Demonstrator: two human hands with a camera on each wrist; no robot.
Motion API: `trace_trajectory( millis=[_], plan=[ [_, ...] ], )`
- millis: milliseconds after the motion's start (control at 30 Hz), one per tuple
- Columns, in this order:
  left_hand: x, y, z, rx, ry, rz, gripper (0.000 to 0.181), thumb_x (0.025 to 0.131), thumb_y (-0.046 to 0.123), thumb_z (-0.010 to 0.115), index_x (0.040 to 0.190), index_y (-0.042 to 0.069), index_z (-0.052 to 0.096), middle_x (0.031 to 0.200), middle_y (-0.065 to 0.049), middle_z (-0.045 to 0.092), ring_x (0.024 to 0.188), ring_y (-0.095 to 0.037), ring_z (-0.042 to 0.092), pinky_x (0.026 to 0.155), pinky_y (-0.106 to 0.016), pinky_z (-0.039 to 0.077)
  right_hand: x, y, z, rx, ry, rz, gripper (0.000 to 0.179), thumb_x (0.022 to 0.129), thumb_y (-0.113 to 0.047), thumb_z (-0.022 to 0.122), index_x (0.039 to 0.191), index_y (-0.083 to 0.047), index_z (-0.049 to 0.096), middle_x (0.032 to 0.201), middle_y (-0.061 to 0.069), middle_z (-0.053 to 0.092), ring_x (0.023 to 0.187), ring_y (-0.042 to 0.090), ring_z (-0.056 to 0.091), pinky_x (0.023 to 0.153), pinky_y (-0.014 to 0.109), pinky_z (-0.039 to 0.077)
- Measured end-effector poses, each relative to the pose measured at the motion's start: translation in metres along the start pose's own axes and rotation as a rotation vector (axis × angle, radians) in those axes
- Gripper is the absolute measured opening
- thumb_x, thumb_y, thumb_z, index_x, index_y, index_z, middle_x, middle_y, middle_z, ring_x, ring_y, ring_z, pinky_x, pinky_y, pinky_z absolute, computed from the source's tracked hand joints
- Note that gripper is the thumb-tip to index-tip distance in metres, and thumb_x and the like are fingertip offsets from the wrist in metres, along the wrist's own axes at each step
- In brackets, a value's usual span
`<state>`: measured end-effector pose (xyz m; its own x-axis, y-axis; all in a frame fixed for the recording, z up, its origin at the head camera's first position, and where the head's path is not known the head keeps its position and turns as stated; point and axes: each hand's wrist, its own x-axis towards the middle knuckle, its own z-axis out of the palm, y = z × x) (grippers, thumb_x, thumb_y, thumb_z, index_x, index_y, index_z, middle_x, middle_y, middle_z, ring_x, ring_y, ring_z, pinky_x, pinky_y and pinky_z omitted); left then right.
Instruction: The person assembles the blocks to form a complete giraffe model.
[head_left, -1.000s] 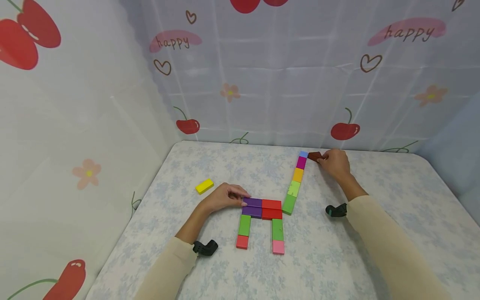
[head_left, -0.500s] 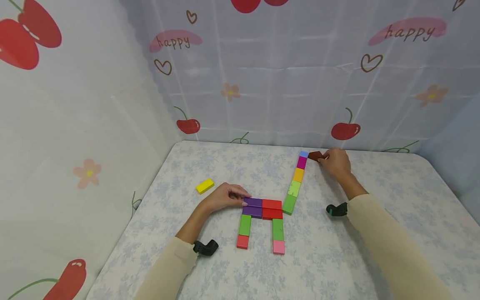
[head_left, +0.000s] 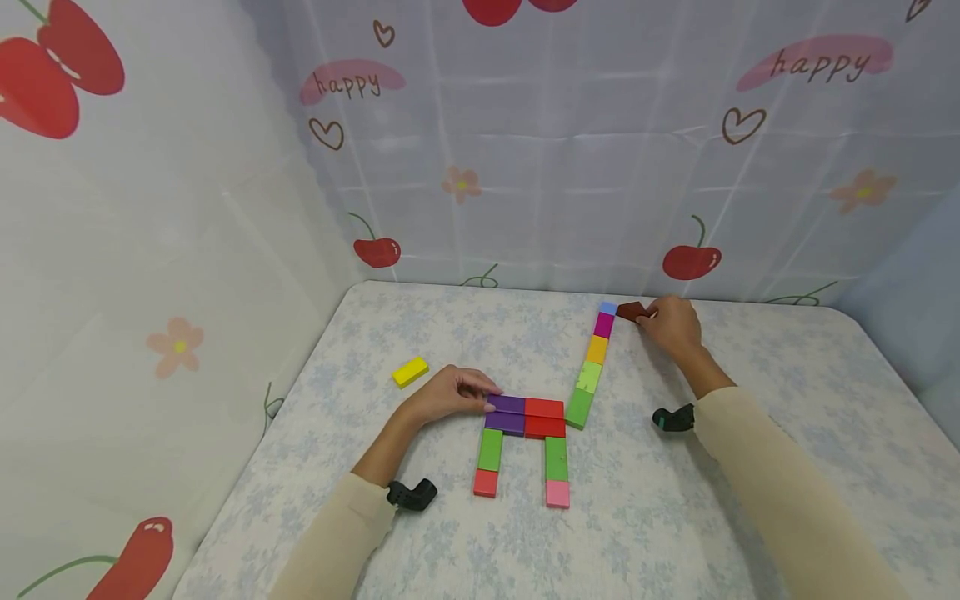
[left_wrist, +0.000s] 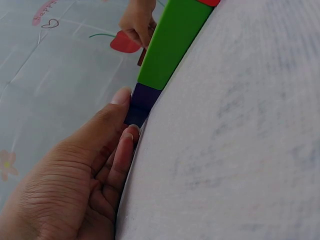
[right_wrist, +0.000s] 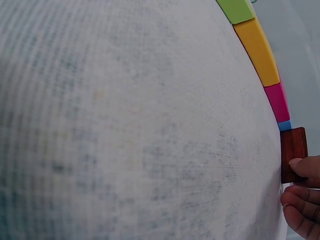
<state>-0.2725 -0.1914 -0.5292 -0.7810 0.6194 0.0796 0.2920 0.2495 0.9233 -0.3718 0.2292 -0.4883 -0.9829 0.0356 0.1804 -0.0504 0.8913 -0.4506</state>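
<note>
My right hand [head_left: 672,326] pinches a dark brown block [head_left: 632,311] by its right end, its other end right beside the light blue block [head_left: 608,308]. That blue block tops a slanted row with a magenta block [head_left: 603,325], an orange block [head_left: 597,350], a light green block [head_left: 588,377] and a green block [head_left: 580,408]. With thumb and fingertips, my left hand [head_left: 448,393] holds the left end of the upper purple block [head_left: 509,405]. Two red blocks [head_left: 544,408] adjoin the purple pair. In the right wrist view the thumb lies on the brown block [right_wrist: 294,150].
Two green blocks [head_left: 490,450] extend below like legs, ending in a red block [head_left: 485,483] and a pink block [head_left: 557,493]. A yellow block [head_left: 410,372] lies apart at the left. The patterned tablecloth [head_left: 637,525] meets a printed curtain [head_left: 555,208] behind.
</note>
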Motion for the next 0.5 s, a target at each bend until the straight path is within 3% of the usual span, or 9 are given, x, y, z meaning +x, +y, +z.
trace_trajectory(
  millis=[267, 500],
  plan=[
    [-0.0010, 0.0077, -0.0007, -0.008, -0.006, -0.024, 0.029, 0.087, 0.002, 0.080, 0.115, 0.004, 0.077, 0.109, -0.004, 0.073, 0.078, -0.013, 0.061, 0.071, -0.024, 0.051, -0.0012, -0.0017, -0.0021, -0.003, -0.019, 0.004, 0.026, 0.093, -0.011, 0.071, 0.106, 0.011, 0.073, 0.099, 0.026, 0.071, 0.089, 0.039, 0.062, 0.078, 0.052, 0.052],
    [0.0002, 0.0018, -0.0007, -0.005, -0.004, -0.016, 0.030, 0.086, 0.003, 0.080, 0.116, 0.006, 0.078, 0.110, -0.004, 0.073, 0.078, -0.013, 0.061, 0.070, -0.024, 0.050, -0.0047, -0.0010, -0.0017, 0.001, -0.017, -0.003, 0.029, 0.092, -0.012, 0.073, 0.109, 0.012, 0.072, 0.098, 0.026, 0.071, 0.088, 0.039, 0.063, 0.076, 0.051, 0.053]
  ],
)
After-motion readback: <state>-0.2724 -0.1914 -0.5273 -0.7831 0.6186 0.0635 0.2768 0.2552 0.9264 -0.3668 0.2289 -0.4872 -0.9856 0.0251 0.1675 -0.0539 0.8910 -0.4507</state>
